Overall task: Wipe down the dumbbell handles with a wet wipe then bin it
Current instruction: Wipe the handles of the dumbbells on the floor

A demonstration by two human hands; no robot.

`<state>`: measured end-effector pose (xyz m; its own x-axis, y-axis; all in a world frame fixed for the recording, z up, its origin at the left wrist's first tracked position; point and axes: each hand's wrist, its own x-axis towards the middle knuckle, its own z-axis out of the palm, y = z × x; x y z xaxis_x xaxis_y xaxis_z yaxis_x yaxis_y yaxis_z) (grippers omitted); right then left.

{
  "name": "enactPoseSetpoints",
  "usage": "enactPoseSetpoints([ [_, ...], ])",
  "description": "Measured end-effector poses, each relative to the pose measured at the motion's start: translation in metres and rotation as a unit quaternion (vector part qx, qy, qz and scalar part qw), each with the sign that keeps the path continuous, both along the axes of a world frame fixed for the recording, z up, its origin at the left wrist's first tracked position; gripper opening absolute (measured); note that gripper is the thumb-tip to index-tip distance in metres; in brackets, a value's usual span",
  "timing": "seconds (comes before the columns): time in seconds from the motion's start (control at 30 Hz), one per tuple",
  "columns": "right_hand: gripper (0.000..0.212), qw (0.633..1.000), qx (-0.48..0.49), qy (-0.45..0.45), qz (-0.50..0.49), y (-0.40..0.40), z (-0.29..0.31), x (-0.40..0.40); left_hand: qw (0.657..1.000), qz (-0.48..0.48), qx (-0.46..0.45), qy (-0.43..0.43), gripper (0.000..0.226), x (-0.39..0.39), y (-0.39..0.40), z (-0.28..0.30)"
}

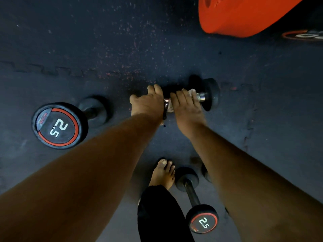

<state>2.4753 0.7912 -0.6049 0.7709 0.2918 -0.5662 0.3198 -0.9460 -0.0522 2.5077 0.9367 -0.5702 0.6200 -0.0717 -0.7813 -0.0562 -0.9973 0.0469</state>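
Dumbbell (208,95) under work lies on the dark rubber floor (87,41), its long axis running left to right across the view, one black head showing at the right end and the other end hidden behind the left hand (148,103). That hand covers the left head, fingers (155,89) curled over its top. The right hand (187,109) sits on the chrome handle (201,97) just beside the right head, fingers bent round the bar and clamped on a pale wet wipe (193,93), which shows past the fingertips and below the palm. A short stretch of bare knurled handle shows between this hand and the right head. A second dumbbell (57,125) marked 2.5 rests well to the left, a third (197,203) near a bare foot (163,173). An orange plate (241,16) lies at top right
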Motion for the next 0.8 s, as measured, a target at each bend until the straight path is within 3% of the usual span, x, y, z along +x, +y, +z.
enactPoseSetpoints([
  [0.1, 0.071, 0.999, -0.042, 0.007, 0.025, -0.008, 0.003, -0.006, 1.000, 0.004, 0.003, -0.004, 0.130, -0.004, -0.001, -0.002],
  [0.23, 0.030, 0.994, -0.062, 0.095, 0.002, 0.001, 0.003, 0.049, 1.000, 0.000, -0.005, -0.012, 0.126, -0.007, -0.001, -0.002],
  [0.3, 0.025, 0.988, -0.071, 0.137, 0.004, 0.001, 0.003, 0.064, 1.000, -0.008, -0.003, -0.009, 0.128, -0.005, 0.000, 0.000],
  [0.43, 0.048, 0.998, -0.060, 0.027, 0.007, -0.017, 0.003, 0.021, 1.000, -0.009, 0.001, 0.005, 0.130, -0.001, 0.001, 0.003],
  [0.53, 0.060, 0.993, -0.112, -0.023, 0.038, -0.028, 0.009, -0.003, 1.000, -0.012, 0.006, 0.009, 0.128, -0.003, 0.000, 0.002],
  [0.7, 0.036, 0.991, -0.103, 0.080, 0.020, -0.016, 0.004, 0.047, 1.000, -0.021, 0.007, 0.008, 0.131, -0.003, 0.000, 0.004],
  [0.8, 0.041, 0.991, -0.073, 0.110, -0.007, -0.014, 0.003, 0.057, 1.000, -0.020, 0.006, 0.010, 0.131, 0.001, 0.001, 0.004],
])
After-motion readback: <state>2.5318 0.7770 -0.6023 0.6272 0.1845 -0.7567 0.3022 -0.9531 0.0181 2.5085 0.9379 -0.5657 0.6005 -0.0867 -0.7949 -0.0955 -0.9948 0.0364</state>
